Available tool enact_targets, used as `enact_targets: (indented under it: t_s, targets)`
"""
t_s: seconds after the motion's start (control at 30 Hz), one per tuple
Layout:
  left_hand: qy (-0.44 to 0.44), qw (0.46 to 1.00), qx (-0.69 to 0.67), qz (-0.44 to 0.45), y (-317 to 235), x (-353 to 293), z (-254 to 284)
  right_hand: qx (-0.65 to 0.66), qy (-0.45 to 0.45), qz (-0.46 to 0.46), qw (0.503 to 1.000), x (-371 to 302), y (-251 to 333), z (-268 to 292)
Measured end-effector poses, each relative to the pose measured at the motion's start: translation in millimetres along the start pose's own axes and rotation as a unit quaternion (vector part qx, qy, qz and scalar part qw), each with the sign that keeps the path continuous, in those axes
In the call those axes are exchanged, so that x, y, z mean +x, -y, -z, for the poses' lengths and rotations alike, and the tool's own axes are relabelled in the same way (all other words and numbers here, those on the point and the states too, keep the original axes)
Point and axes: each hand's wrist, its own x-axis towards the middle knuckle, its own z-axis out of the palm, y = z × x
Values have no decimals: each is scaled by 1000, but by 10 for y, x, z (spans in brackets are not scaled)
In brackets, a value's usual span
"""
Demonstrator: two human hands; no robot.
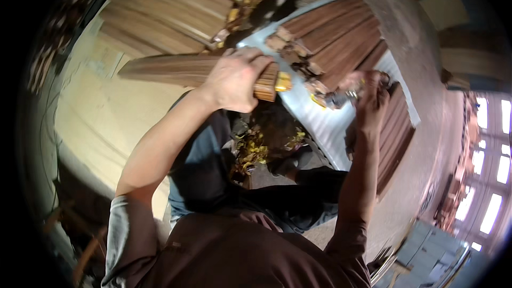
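Note:
My left hand (234,79) is closed over the top of a bundle of brown wood strips (168,69), near its right end. A scrap of yellow tape (284,81) shows at that end. On the right, my right hand (368,92), smeared by motion, is closed on a small metallic tool (341,98) whose kind I cannot make out. It is over a white sheet (333,133), between a stack of reddish-brown wood bundles (338,34) and further wood pieces (397,133) nearer me.
A pale board (114,114) on the left bears a large row of wood bundles (165,8) with yellow-taped ends. Yellow tape scraps (255,149) litter the floor between my legs. Grey-blue cabinets (426,253) stand at the lower right, beneath bright windows (490,213).

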Motion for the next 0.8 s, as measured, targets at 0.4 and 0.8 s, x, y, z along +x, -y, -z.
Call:
enact_targets:
  t_s: [0.4, 0.8]
  targets:
    - [118, 991, -25, 51, -75, -54, 50, 219, 119, -3, 968, -170, -86, -368]
    - [125, 988, -50, 70, -34, -39, 91, 190, 210, -30, 959, -144, -70, -468]
